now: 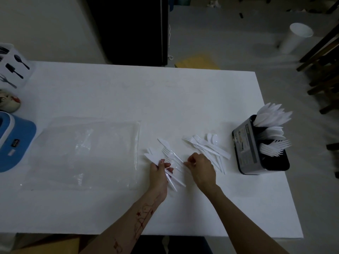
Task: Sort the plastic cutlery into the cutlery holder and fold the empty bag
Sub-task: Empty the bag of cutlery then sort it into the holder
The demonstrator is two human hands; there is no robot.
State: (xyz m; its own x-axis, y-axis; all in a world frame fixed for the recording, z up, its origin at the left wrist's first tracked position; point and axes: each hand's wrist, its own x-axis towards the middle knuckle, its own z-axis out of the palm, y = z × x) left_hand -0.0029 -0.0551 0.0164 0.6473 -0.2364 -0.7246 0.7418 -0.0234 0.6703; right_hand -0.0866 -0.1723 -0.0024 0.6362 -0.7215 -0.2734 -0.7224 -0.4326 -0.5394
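White plastic cutlery lies loose on the white table point(110, 92). My left hand point(160, 174) grips a bunch of knives point(174, 177) whose handles stick out toward me. My right hand point(200, 167) pinches a thin white piece lying in the small pile of forks and knives point(168, 149) between my hands. A second loose pile of forks and spoons point(207, 145) lies to the right. The black cutlery holder point(249, 147) stands at the right edge, with knives, spoons and forks upright in its compartments. The clear empty bag point(88, 153) lies flat to the left.
At the left edge of the table stand a blue appliance point(12, 140), a small painted ornament point(9, 101) and a white box printed with utensil pictures point(14, 68). A white bucket point(295, 37) and dark wooden furniture point(322, 66) stand on the floor beyond.
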